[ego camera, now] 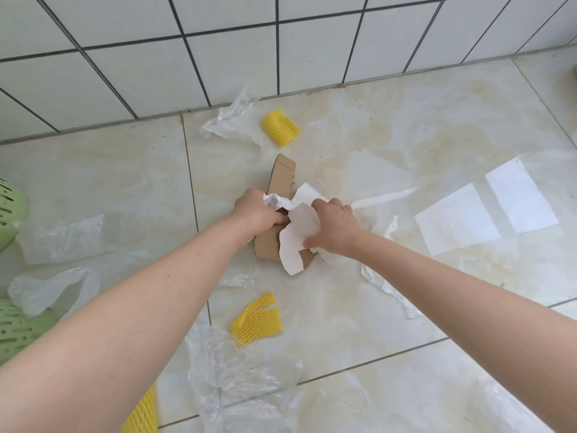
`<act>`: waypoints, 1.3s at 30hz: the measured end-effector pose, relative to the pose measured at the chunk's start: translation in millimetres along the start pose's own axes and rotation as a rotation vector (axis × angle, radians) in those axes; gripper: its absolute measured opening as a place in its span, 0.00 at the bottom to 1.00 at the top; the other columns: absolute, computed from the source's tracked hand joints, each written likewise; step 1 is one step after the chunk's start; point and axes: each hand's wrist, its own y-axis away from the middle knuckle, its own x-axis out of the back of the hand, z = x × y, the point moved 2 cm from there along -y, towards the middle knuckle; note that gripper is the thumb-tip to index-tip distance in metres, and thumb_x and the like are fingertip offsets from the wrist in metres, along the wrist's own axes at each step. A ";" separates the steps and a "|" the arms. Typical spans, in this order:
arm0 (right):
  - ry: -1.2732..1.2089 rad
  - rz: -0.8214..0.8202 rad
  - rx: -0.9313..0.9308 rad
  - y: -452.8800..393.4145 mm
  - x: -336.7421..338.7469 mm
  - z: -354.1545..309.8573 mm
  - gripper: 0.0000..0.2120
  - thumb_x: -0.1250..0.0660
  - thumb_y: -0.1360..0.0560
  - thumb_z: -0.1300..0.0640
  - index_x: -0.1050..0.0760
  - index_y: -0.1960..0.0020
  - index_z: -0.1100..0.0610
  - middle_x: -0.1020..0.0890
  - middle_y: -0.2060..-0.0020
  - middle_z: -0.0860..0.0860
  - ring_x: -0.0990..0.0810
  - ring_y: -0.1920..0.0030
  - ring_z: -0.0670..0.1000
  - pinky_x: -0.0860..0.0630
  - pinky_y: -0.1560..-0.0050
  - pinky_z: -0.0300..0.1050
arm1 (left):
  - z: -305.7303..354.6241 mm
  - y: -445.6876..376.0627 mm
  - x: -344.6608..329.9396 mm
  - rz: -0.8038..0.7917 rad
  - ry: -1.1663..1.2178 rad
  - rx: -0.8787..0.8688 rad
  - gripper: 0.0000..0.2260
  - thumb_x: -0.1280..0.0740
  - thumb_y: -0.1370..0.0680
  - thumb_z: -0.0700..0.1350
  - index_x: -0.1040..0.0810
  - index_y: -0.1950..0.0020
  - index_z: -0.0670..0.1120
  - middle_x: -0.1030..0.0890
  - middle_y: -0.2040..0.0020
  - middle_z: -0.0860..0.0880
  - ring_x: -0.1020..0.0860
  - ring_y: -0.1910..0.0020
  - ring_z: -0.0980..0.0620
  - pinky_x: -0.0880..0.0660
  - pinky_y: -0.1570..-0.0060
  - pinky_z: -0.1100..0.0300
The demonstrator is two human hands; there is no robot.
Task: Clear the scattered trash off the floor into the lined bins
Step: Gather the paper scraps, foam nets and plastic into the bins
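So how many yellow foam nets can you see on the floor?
3. One near the wall, one by the plastic below the hands, one at the bottom edge, partly behind the left arm. More may lie out of view.

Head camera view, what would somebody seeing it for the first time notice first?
Two bare hands meet mid-frame: the left hand and right hand both grip a bundle of brown cardboard and torn white paper above the pale tiled floor. Bright yellow foam net sleeves stand out next, one near the wall and one nearer the camera. Crumpled clear plastic bags lie scattered about.
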 end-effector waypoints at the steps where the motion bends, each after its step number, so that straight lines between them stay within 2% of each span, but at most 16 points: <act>1: -0.014 0.005 -0.006 1.8 -1.9 2.2 0.28 0.26 0.34 0.53 0.34 0.38 0.55 0.32 0.49 0.55 0.32 0.44 0.60 0.30 0.43 0.52 | -1.9 1.0 0.9 0.005 0.017 0.004 0.18 0.25 0.31 0.45 0.23 0.44 0.41 0.21 0.49 0.45 0.22 0.49 0.45 0.29 0.55 0.58; 7: -0.228 0.068 -0.005 13.2 -9.9 2.5 0.33 0.25 0.36 0.59 0.40 0.37 0.55 0.27 0.52 0.55 0.26 0.49 0.59 0.32 0.56 0.47 | -12.7 15.2 14.9 0.074 0.216 0.066 0.15 0.27 0.29 0.42 0.23 0.44 0.41 0.22 0.54 0.45 0.26 0.59 0.48 0.34 0.66 0.61; 9: -0.177 0.032 -0.031 12.8 -12.5 -0.2 0.33 0.24 0.36 0.56 0.37 0.37 0.55 0.26 0.48 0.55 0.27 0.45 0.59 0.28 0.50 0.50 | -17.8 23.6 20.3 0.104 0.285 0.091 0.09 0.29 0.28 0.40 0.23 0.49 0.43 0.25 0.59 0.49 0.28 0.64 0.51 0.37 0.70 0.62; 11: -0.125 -0.002 -0.068 13.4 -15.2 -5.5 0.32 0.24 0.36 0.54 0.34 0.37 0.55 0.27 0.44 0.55 0.30 0.41 0.59 0.28 0.44 0.52 | -25.3 31.1 25.4 0.148 0.315 0.083 0.05 0.30 0.27 0.38 0.21 0.52 0.43 0.23 0.58 0.50 0.25 0.59 0.50 0.36 0.69 0.63; 13: -0.114 -0.018 -0.075 15.8 -17.0 -10.6 0.31 0.23 0.36 0.52 0.33 0.38 0.55 0.28 0.43 0.56 0.31 0.40 0.59 0.29 0.43 0.52 | -29.6 40.4 31.8 0.204 0.338 0.070 0.11 0.30 0.27 0.40 0.23 0.46 0.41 0.23 0.53 0.49 0.24 0.54 0.48 0.36 0.69 0.62; 15: -0.160 -0.006 -0.056 19.5 -17.2 -12.8 0.29 0.23 0.37 0.52 0.31 0.40 0.56 0.25 0.45 0.55 0.29 0.41 0.58 0.28 0.46 0.50 | -30.2 52.7 39.5 0.227 0.354 0.071 0.12 0.30 0.26 0.41 0.26 0.45 0.42 0.25 0.54 0.50 0.26 0.60 0.51 0.37 0.72 0.61; 18: -0.351 -0.015 -0.030 29.8 -15.0 -15.3 0.25 0.24 0.35 0.56 0.26 0.40 0.57 0.21 0.47 0.53 0.23 0.44 0.56 0.25 0.48 0.48 | -34.2 70.3 53.7 0.215 0.371 0.033 0.04 0.31 0.25 0.40 0.22 0.58 0.47 0.25 0.63 0.55 0.29 0.67 0.55 0.39 0.76 0.64; 20: -0.448 -0.036 0.006 36.9 -12.6 -21.8 0.23 0.24 0.34 0.58 0.24 0.40 0.55 0.19 0.48 0.53 0.21 0.46 0.55 0.23 0.49 0.47 | -37.5 83.6 64.3 0.242 0.405 -0.027 0.10 0.32 0.24 0.38 0.21 0.63 0.51 0.22 0.62 0.58 0.25 0.63 0.56 0.34 0.72 0.68; 22: -0.478 -0.046 0.058 42.1 -8.0 -32.4 0.23 0.24 0.34 0.58 0.24 0.40 0.54 0.18 0.48 0.52 0.21 0.47 0.54 0.23 0.49 0.48 | -41.8 96.9 77.7 0.370 0.453 -0.079 0.09 0.33 0.25 0.36 0.18 0.59 0.49 0.18 0.57 0.57 0.22 0.58 0.58 0.30 0.64 0.70; 24: -0.510 -0.041 0.108 46.1 -1.9 -44.6 0.23 0.25 0.33 0.58 0.24 0.39 0.53 0.18 0.48 0.51 0.20 0.46 0.54 0.22 0.47 0.51 | -45.5 111.8 94.0 0.536 0.529 -0.091 0.10 0.34 0.25 0.36 0.18 0.57 0.50 0.18 0.57 0.57 0.24 0.62 0.61 0.31 0.65 0.70; 26: -0.589 -0.038 0.140 52.2 4.8 -57.4 0.23 0.26 0.32 0.59 0.25 0.38 0.52 0.18 0.48 0.51 0.20 0.46 0.54 0.21 0.46 0.53 | -50.7 126.4 107.9 0.583 0.582 -0.090 0.11 0.34 0.24 0.37 0.20 0.60 0.52 0.20 0.61 0.60 0.27 0.67 0.64 0.34 0.69 0.70; 28: -0.681 -0.056 0.183 60.1 10.7 -71.1 0.18 0.29 0.29 0.61 0.23 0.40 0.54 0.17 0.49 0.51 0.18 0.49 0.52 0.20 0.51 0.48 | -55.8 144.3 120.3 0.580 0.623 -0.100 0.10 0.34 0.23 0.39 0.21 0.59 0.53 0.21 0.61 0.61 0.26 0.64 0.63 0.34 0.67 0.68; 30: -0.730 -0.083 0.221 70.8 16.1 -86.0 0.12 0.31 0.26 0.62 0.21 0.43 0.56 0.16 0.52 0.51 0.17 0.55 0.49 0.21 0.60 0.38 | -62.2 163.3 132.5 0.601 0.656 -0.101 0.04 0.32 0.24 0.41 0.20 0.51 0.49 0.19 0.55 0.57 0.23 0.56 0.58 0.31 0.61 0.65; 31: -0.744 -0.092 0.234 77.1 18.4 -93.8 0.11 0.33 0.25 0.61 0.21 0.43 0.56 0.16 0.53 0.51 0.17 0.56 0.47 0.22 0.62 0.36 | -66.2 173.4 137.6 0.621 0.662 -0.099 0.06 0.31 0.24 0.43 0.21 0.48 0.47 0.18 0.52 0.53 0.22 0.53 0.55 0.30 0.58 0.62; 34: -0.764 -0.111 0.253 93.8 22.5 -116.0 0.09 0.37 0.23 0.60 0.21 0.45 0.55 0.16 0.52 0.51 0.18 0.53 0.50 0.23 0.56 0.42 | -77.0 208.0 149.8 0.637 0.685 -0.126 0.10 0.30 0.25 0.44 0.21 0.44 0.47 0.17 0.48 0.49 0.20 0.49 0.51 0.27 0.51 0.54; 39: -0.717 -0.152 0.266 130.3 23.4 -156.4 0.13 0.42 0.25 0.56 0.22 0.48 0.58 0.18 0.53 0.55 0.20 0.52 0.57 0.25 0.52 0.49 | -93.3 272.1 172.0 0.709 0.699 -0.253 0.13 0.30 0.25 0.40 0.21 0.41 0.46 0.16 0.47 0.51 0.19 0.47 0.53 0.23 0.45 0.55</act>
